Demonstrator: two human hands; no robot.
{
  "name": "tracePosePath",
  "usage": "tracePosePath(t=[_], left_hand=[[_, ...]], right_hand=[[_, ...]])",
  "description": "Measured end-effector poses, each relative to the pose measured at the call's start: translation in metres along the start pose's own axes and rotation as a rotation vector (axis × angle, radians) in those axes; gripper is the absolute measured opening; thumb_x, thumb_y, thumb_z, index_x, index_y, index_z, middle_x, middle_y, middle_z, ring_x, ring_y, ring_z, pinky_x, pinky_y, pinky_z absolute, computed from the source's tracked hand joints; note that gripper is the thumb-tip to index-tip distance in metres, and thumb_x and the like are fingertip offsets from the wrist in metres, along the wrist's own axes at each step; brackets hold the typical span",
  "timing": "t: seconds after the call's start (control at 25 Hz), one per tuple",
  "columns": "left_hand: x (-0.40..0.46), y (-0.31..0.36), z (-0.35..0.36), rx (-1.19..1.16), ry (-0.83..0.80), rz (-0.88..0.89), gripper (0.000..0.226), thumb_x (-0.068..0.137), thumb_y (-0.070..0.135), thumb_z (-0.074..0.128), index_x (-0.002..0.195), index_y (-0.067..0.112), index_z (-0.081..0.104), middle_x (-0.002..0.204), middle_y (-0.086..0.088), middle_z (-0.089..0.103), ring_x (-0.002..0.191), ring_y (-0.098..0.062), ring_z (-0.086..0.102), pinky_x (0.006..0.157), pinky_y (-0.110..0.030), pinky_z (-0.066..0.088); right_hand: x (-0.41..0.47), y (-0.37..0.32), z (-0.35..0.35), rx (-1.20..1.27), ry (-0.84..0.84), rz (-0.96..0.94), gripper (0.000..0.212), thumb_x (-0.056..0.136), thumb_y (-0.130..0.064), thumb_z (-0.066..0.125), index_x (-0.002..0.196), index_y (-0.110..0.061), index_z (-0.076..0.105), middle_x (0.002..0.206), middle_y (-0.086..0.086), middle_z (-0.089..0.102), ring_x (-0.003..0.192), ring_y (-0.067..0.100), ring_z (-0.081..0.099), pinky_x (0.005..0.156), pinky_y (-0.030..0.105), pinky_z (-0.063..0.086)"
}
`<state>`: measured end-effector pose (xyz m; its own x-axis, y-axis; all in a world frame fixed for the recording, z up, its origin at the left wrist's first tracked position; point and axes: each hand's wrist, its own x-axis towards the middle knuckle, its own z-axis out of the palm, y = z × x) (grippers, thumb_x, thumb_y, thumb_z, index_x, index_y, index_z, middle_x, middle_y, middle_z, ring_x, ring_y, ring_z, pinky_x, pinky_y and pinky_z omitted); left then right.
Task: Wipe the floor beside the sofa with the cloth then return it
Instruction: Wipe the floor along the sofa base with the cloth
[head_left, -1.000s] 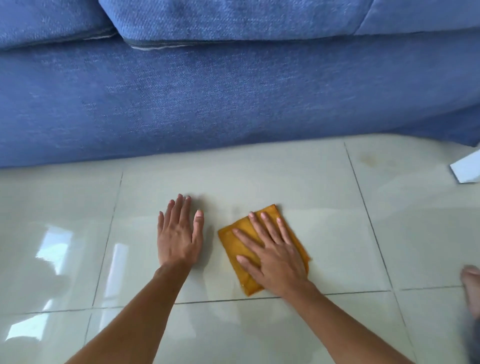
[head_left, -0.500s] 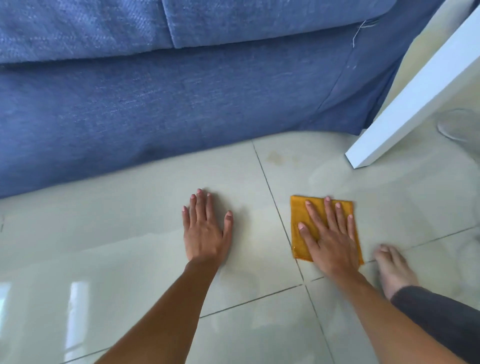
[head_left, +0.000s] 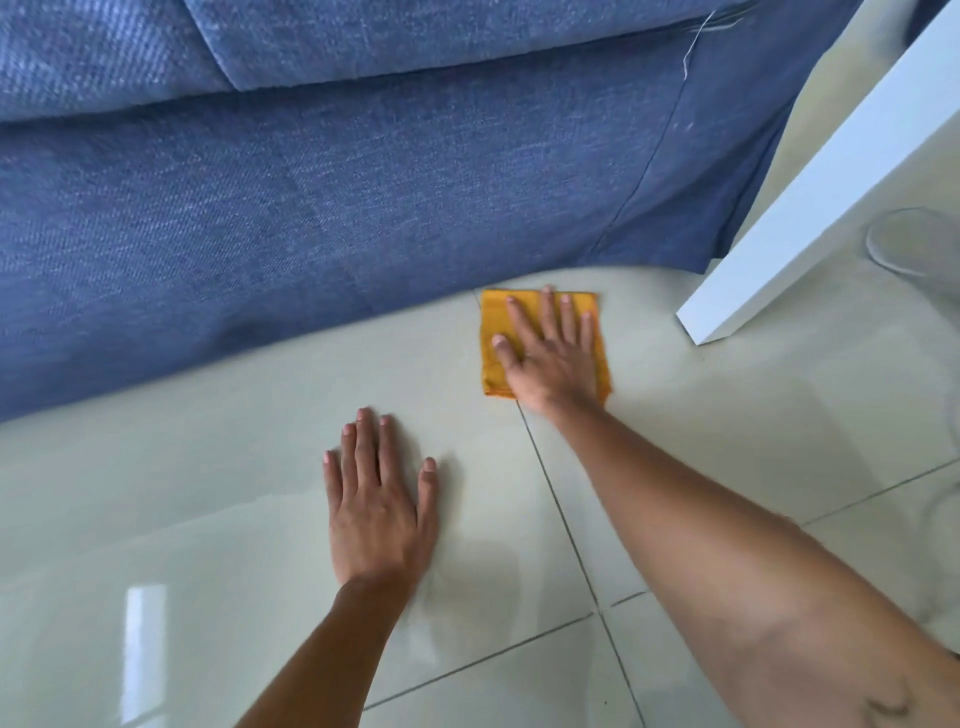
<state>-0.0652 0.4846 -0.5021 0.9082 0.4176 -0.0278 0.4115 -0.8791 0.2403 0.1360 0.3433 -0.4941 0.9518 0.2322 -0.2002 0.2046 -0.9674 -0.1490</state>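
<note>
Head view, right hand (head_left: 553, 358) flat on cloth (head_left: 491, 332), sofa (head_left: 311, 208) edge touching

2 bare forearms, no sleeves; left hand (head_left: 376, 512) and right hand (head_left: 553, 358) without rings.

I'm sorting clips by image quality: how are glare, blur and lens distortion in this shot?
Head view: bright window glare on the glossy floor at lower left; wide-angle bending curves the sofa's bottom edge; slight motion blur along the right edge of the cloth under the right hand; the left hand is sharp with a soft shadow; the far right edge is smeared.
</note>
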Motion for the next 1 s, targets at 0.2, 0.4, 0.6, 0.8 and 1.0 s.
tracePosePath(t=[0.2, 0.4, 0.6, 0.8, 1.0], left_hand=[[-0.001, 0.001, -0.002, 0.012, -0.011, 0.001, 0.074, 0.097, 0.056, 0.008, 0.156, 0.012, 0.015, 0.165, -0.008, 0.007, 0.152, -0.022, 0.002, 0.123, -0.044, 0.004], [0.000, 0.000, -0.003, -0.004, -0.006, 0.001, 0.075, 0.097, 0.057, 0.008, 0.156, 0.012, 0.017, 0.165, -0.008, 0.008, 0.152, -0.024, 0.005, 0.123, -0.044, 0.007], [0.001, -0.002, 0.002, -0.004, -0.002, 0.010, 0.073, 0.098, 0.056, 0.010, 0.156, 0.012, 0.015, 0.165, -0.008, 0.007, 0.152, -0.024, 0.003, 0.123, -0.044, 0.005], [0.001, -0.003, 0.003, 0.015, 0.001, 0.008, 0.073, 0.097, 0.055, 0.013, 0.155, 0.011, 0.019, 0.164, -0.010, 0.010, 0.152, -0.026, 0.007, 0.123, -0.046, 0.006], [0.001, 0.000, 0.000, 0.009, -0.013, 0.001, 0.073, 0.098, 0.056, 0.015, 0.156, 0.013, 0.014, 0.165, -0.008, 0.006, 0.152, -0.024, 0.003, 0.123, -0.045, 0.004]], right_hand=[[-0.092, 0.005, 0.022, 0.001, 0.046, -0.259, 0.063, 0.097, -0.065, 0.025, 0.157, -0.044, 0.024, 0.170, 0.002, 0.012, 0.158, 0.026, 0.010, 0.127, 0.051, 0.006], [-0.075, 0.097, 0.000, -0.095, 0.051, -0.009, 0.069, 0.093, -0.072, 0.010, 0.158, -0.046, 0.009, 0.171, -0.001, 0.002, 0.158, 0.024, 0.005, 0.128, 0.047, 0.001], [0.010, 0.043, -0.009, -0.016, 0.029, 0.152, 0.065, 0.099, -0.065, 0.012, 0.159, -0.043, 0.000, 0.171, 0.005, -0.009, 0.158, 0.029, -0.007, 0.126, 0.051, -0.007], [-0.039, -0.029, 0.017, -0.016, 0.039, -0.224, 0.065, 0.097, -0.065, 0.021, 0.158, -0.042, 0.017, 0.171, 0.005, 0.004, 0.158, 0.028, 0.004, 0.127, 0.051, -0.002], [-0.095, 0.071, 0.017, -0.063, 0.104, -0.169, 0.065, 0.095, -0.070, 0.020, 0.156, -0.047, 0.020, 0.171, -0.002, 0.011, 0.158, 0.023, 0.011, 0.127, 0.047, 0.004]])
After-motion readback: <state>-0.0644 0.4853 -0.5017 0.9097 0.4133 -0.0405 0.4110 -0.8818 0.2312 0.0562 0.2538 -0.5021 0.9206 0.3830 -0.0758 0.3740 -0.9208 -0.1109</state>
